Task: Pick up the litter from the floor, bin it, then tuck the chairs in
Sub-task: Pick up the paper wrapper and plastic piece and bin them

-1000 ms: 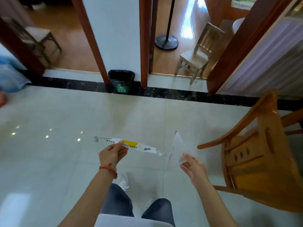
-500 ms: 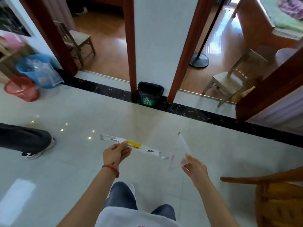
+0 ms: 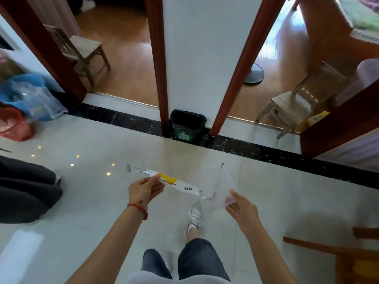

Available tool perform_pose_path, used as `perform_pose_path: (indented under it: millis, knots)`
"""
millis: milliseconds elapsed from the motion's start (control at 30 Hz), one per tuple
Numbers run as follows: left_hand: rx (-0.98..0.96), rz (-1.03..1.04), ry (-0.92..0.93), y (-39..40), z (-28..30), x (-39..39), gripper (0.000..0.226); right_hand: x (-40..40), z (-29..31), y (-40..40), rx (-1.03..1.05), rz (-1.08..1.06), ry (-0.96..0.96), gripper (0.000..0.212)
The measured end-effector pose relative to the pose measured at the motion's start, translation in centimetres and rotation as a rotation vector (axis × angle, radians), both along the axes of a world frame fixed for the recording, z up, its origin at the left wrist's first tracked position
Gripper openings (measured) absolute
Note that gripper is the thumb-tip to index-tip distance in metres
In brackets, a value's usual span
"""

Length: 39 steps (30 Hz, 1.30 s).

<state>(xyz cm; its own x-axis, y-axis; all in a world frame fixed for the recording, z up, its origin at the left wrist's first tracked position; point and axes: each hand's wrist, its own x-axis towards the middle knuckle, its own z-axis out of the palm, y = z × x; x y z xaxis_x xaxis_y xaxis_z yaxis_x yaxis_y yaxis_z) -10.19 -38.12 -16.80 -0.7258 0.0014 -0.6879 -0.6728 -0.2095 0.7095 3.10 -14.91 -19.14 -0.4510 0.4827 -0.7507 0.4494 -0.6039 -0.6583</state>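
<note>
At my left stand a blue plastic basin [image 3: 22, 93] and dark trouser legs [image 3: 26, 187]. My left hand [image 3: 143, 190] pinches the long white paper wrapper [image 3: 170, 181]; my right hand [image 3: 244, 212] holds the clear plastic bag [image 3: 222, 186]. The black-lined small green bin [image 3: 187, 126] stands ahead, nothing between.

A long white wrapper [image 3: 164, 179] with a yellow band and dark print is pinched in the left hand [image 3: 143, 189], and a clear plastic bag [image 3: 222, 187] is held by the fingers of the right hand [image 3: 244, 212]; both are carried above pale floor tiles [image 3: 92, 212]. A red cord [image 3: 138, 209] is worn on the left wrist. Farther off, a black-lined bin [image 3: 187, 126] is set against a white wall section between two doorways. A small wooden chair [image 3: 82, 52] is seen through the left doorway, another chair [image 3: 297, 99] through the right. A blue basket [image 3: 24, 93] and a red basket [image 3: 14, 126] are placed at the far left, and part of an orange wooden chair [image 3: 338, 255] is seen at the near right.
</note>
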Motion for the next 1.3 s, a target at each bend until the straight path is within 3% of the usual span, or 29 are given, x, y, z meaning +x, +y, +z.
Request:
perform_pose_path:
  millis: [300, 667, 1067, 1300]
  knots:
    - [-0.013, 0.009, -0.022, 7.8, 0.0, -12.3, 0.012, -13.9, -0.7, 9.0, -0.037, 0.004, 0.016, 0.017]
    - [-0.074, -0.064, -0.082, 13.2, -1.9, -26.2, 0.011, -27.7, -3.3, 13.3, -0.003, 0.017, -0.059, 0.045]
    - [-0.153, -0.141, -0.145, 15.6, -5.6, -40.7, 0.011, -40.4, -8.5, 13.6, -0.089, -0.058, -0.175, 0.046]
    - [-0.196, -0.001, -0.223, 16.5, -10.8, -44.4, 0.011, -46.6, -14.9, 15.3, -0.120, -0.044, -0.319, 0.038]
